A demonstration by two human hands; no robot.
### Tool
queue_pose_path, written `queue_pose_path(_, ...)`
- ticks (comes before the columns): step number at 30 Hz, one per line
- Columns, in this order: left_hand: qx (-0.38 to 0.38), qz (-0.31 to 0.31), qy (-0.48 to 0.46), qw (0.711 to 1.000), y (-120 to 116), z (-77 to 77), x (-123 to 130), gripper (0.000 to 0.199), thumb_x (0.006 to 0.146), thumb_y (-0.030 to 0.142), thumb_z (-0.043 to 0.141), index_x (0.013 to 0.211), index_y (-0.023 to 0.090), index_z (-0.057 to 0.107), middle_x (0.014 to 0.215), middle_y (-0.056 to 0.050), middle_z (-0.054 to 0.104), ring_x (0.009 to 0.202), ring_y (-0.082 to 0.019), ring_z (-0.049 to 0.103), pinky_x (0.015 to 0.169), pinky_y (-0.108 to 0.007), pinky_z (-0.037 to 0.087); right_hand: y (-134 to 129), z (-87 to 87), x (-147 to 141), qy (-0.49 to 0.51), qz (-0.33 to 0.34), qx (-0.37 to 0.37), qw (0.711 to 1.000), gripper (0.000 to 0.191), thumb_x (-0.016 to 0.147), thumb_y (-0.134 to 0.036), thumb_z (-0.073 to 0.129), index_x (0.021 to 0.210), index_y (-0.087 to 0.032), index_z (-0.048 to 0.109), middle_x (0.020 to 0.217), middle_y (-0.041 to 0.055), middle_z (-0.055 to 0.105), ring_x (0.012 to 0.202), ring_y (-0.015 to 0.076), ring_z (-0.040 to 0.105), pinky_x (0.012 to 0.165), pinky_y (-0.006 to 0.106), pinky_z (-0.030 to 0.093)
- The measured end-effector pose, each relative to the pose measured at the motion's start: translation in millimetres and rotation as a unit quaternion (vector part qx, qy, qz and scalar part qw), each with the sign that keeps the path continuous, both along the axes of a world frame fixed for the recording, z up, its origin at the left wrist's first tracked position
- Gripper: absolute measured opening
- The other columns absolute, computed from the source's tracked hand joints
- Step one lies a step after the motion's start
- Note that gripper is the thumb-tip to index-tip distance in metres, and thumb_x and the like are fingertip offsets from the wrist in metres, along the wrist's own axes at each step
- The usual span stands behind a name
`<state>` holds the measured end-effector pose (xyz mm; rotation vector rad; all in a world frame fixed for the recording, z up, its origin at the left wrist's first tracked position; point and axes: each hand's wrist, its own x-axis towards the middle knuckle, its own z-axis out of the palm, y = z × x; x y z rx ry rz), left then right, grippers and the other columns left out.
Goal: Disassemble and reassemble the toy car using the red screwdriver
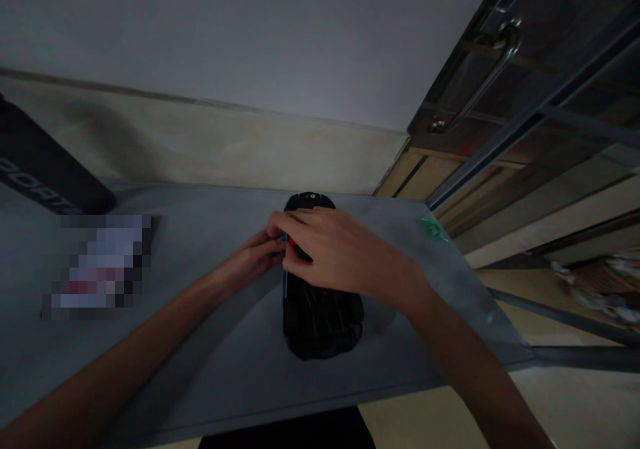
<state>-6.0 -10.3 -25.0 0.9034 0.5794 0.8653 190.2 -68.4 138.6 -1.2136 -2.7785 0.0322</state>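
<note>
A black toy car [325, 309] with a thin blue edge along its left side lies on the grey tabletop, its dark underside seemingly facing up. My left hand [257, 255] is at the car's left side, its fingertips closed against that edge. Over the car's middle arches my right hand [335, 245], with thumb and fingers bent together in a pinch. A small red part [291, 241] shows between the right thumb and fingers; its kind is unclear. The right hand hides much of the car's centre.
A dark bottle [50, 162] with lettering lies at the table's back left. Below it is a flat blurred-out item [100, 265]. A crumpled green wrapper [434, 229] sits by the right edge of the grey table [225, 369]. A metal frame [530, 129] and a handled door stand at right.
</note>
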Motion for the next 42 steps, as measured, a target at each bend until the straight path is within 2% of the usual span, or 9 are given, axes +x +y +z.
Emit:
queue_pose_path(2,0.001,0.004,-0.003,1.0,0,0.3,0,0.02,0.09,0.023,0.098,0.102,0.019,0.083,0.101,-0.005,0.087,0.101,-0.023,0.079,0.102,-0.036,0.06,0,0.5,0,0.003,0.015,-0.006,1.0,0.021,0.122,-0.018,0.057,0.136,-0.018,0.073,0.114,0.0072,0.084,0.099,0.0225,0.071,0.079,0.037,0.035)
queue_pose_path(7,0.002,0.006,0.01,1.0,-1,6.1,1,0.028,0.088,0.029,0.102,0.108,0.019,0.084,0.102,-0.004,0.086,0.105,-0.023,0.077,0.1,-0.034,0.06,-1,1.7,0,-0.04,-0.042,-0.006,0.998,0.025,0.128,-0.026,0.051,0.134,-0.019,0.075,0.096,0.0037,0.082,0.081,0.0212,0.066,0.07,0.04,0.025)
queue_pose_path(13,0.008,0.003,-0.001,1.0,0,1.0,-1,0.02,0.089,0.024,0.099,0.098,0.018,0.082,0.101,-0.004,0.085,0.101,-0.021,0.078,0.101,-0.034,0.061,2,0.2,5,0.004,0.03,0.002,1.0,0.021,0.12,-0.015,0.058,0.133,-0.019,0.074,0.111,0.0064,0.083,0.096,0.0222,0.069,0.079,0.037,0.035)
queue_pose_path(18,0.009,0.0,0.004,1.0,0,-0.3,-1,0.02,0.092,0.029,0.097,0.104,0.018,0.085,0.1,-0.007,0.086,0.104,-0.025,0.079,0.102,-0.037,0.059,-1,1.7,-3,-0.042,-0.026,-0.01,0.999,0.026,0.129,-0.027,0.05,0.133,-0.019,0.076,0.094,0.0026,0.081,0.081,0.0211,0.065,0.07,0.041,0.023)
queue_pose_path(24,0.008,0.0,0.001,1.0,0,0.8,0,0.018,0.09,0.022,0.096,0.099,0.018,0.082,0.097,-0.005,0.086,0.096,-0.023,0.078,0.097,-0.036,0.06,2,-1.7,-2,-0.007,0.019,0.015,1.0,0.019,0.123,-0.021,0.06,0.134,-0.016,0.074,0.109,0.0076,0.084,0.096,0.023,0.071,0.079,0.038,0.035)
queue_pose_path(29,0.0,0.012,0.007,1.0,-1,3.4,2,0.019,0.09,0.024,0.097,0.101,0.018,0.083,0.099,-0.005,0.086,0.107,-0.025,0.078,0.102,-0.036,0.059,0,0.4,-2,-0.049,-0.034,-0.002,0.998,0.026,0.128,-0.024,0.051,0.137,-0.02,0.075,0.097,0.0028,0.084,0.078,0.0208,0.065,0.068,0.041,0.023)
queue_pose_path(32,-0.006,0.01,0.008,1.0,-3,9.8,2,0.023,0.087,0.021,0.098,0.104,0.019,0.083,0.1,-0.003,0.085,0.103,-0.024,0.077,0.101,-0.035,0.058,-1,0.6,-1,-0.022,-0.038,0.009,0.999,0.025,0.126,-0.027,0.055,0.137,-0.017,0.075,0.1,0.0054,0.084,0.083,0.022,0.068,0.071,0.04,0.029)
queue_pose_path(36,-0.009,0.009,0.015,1.0,-4,10.9,1,0.022,0.088,0.022,0.098,0.104,0.019,0.083,0.105,-0.004,0.086,0.105,-0.024,0.078,0.103,-0.036,0.059,1,-0.5,0,0.024,0.015,0.002,1.0,0.021,0.12,-0.015,0.063,0.138,-0.017,0.074,0.118,0.0083,0.085,0.104,0.0237,0.074,0.086,0.036,0.042)
queue_pose_path(42,0.0,0.019,0.018,1.0,-2,4.1,2,0.018,0.088,0.027,0.098,0.095,0.02,0.083,0.093,-0.005,0.085,0.108,-0.028,0.078,0.104,-0.038,0.059,0,-0.9,-6,-0.027,-0.043,0.005,0.999,0.026,0.129,-0.029,0.054,0.139,-0.02,0.075,0.102,0.0064,0.086,0.087,0.0252,0.075,0.072,0.039,0.037)
